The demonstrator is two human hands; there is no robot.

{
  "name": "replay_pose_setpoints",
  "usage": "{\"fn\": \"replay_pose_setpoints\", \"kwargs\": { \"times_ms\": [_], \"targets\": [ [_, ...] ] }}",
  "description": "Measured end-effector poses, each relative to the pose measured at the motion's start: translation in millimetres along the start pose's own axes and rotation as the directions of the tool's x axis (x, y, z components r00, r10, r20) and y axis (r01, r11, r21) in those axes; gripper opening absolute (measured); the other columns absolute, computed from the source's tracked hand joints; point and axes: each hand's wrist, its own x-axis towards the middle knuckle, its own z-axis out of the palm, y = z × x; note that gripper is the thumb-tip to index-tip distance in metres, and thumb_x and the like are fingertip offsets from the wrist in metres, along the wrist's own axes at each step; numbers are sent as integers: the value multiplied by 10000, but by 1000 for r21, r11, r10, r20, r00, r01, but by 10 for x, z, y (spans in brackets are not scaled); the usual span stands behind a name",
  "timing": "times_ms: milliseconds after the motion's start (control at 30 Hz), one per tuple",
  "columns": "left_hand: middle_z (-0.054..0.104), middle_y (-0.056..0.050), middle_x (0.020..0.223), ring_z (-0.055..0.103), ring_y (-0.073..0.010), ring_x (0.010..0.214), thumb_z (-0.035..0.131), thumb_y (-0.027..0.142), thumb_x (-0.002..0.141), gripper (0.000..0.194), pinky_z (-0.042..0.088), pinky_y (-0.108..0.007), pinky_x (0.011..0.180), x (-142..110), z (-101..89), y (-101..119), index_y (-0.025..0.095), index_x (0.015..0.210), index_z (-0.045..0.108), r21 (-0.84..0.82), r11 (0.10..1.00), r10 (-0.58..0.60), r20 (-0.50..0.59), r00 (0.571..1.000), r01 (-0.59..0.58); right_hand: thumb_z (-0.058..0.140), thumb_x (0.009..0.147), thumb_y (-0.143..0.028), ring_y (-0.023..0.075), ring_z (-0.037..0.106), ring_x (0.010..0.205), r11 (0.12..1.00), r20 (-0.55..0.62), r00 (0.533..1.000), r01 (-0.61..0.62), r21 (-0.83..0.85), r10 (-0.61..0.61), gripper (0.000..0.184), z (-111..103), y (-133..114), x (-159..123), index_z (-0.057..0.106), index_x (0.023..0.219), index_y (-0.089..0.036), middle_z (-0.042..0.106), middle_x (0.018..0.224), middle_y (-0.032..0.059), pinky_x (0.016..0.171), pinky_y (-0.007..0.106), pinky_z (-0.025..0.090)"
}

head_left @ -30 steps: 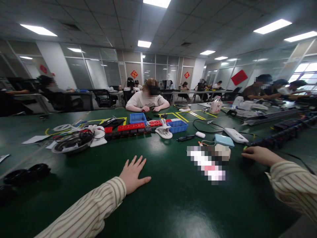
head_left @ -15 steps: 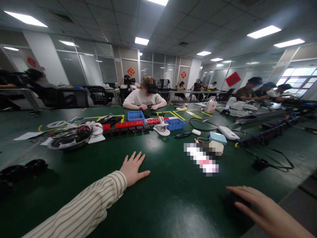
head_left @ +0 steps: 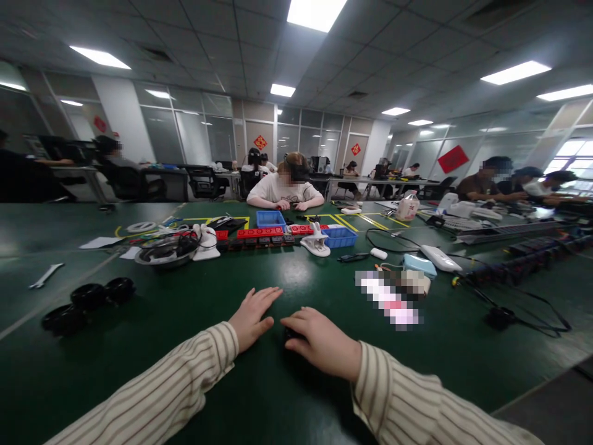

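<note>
On the green table (head_left: 185, 321), my left hand (head_left: 252, 316) lies low with its fingers stretched out and nothing in it. Close to its right is my right hand (head_left: 322, 341), its fingers and thumb curled around a small black object (head_left: 293, 334). Most of that object is hidden under the fingers, so its kind cannot be made out. A narrow gap separates the two hands.
Black round parts (head_left: 90, 296) and a wrench (head_left: 46, 275) lie at left. Farther back are a metal bowl with cables (head_left: 167, 256), red sockets (head_left: 264, 233), blue bins (head_left: 340, 238) and white clamps (head_left: 316, 242). A power bank (head_left: 440, 258) sits at right. A person (head_left: 287, 185) sits opposite.
My right hand has come in from the right edge to beside my left hand and now grips the small black object. The view has turned left, showing the wrench.
</note>
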Motion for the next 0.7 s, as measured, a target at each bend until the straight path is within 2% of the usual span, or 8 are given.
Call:
{"fn": "replay_pose_setpoints", "kwargs": {
  "times_ms": [100, 167, 300, 400, 567, 700],
  "targets": [
    [373, -115, 1347, 315, -264, 1246, -24, 734, 729, 868, 136, -548, 1028, -164, -92, -157, 182, 1323, 286, -52, 995, -85, -81, 993, 81, 576, 798, -265, 181, 539, 898, 998, -45, 998, 50, -50, -52, 314, 161, 33, 416, 567, 1084, -135, 626, 945, 83, 833, 295, 395],
    [384, -125, 1336, 320, -268, 1243, 28, 733, 745, 850, 145, -542, 1030, -270, -134, -252, 164, 1319, 291, -44, 985, -170, -99, 980, 166, 568, 804, -265, 179, 542, 883, 996, -59, 996, 64, -59, -68, 298, 244, 62, 654, 571, 1072, -135, 627, 930, 83, 822, 293, 389],
    [425, -128, 1304, 363, -289, 1212, 365, 671, 754, 744, 181, -549, 1021, -423, -167, -340, 158, 1293, 338, 55, 951, -299, -82, 951, 304, 551, 815, -275, 183, 534, 866, 995, -90, 993, 76, -64, -81, 274, 342, 134, 974, 581, 1053, -143, 622, 910, 82, 793, 293, 389],
    [453, -101, 1282, 390, -284, 1190, 512, 573, 729, 662, 195, -559, 1013, -450, -172, -330, 193, 1257, 388, 134, 935, -322, -64, 945, 328, 535, 825, -275, 184, 519, 875, 995, -120, 989, 83, -64, -90, 271, 384, 201, 1075, 573, 1060, -146, 610, 919, 81, 789, 292, 386],
    [458, -108, 1274, 394, -278, 1182, 556, 513, 726, 633, 192, -553, 1015, -360, -160, -296, 190, 1247, 395, 177, 909, -370, -76, 926, 377, 513, 839, -294, 169, 493, 861, 993, -152, 982, 110, -50, -116, 257, 430, 284, 1093, 559, 1061, -174, 583, 923, 59, 785, 285, 381],
    [511, -121, 1190, 437, -285, 1118, 604, 481, 701, 573, 285, -502, 974, -229, -172, -265, 173, 1167, 473, 152, 908, -381, -84, 921, 390, 479, 855, -292, 165, 474, 869, 990, -167, 976, 138, -41, -143, 242, 442, 315, 1087, 546, 1052, -169, 560, 929, 58, 802, 297, 372]
  ]
}}
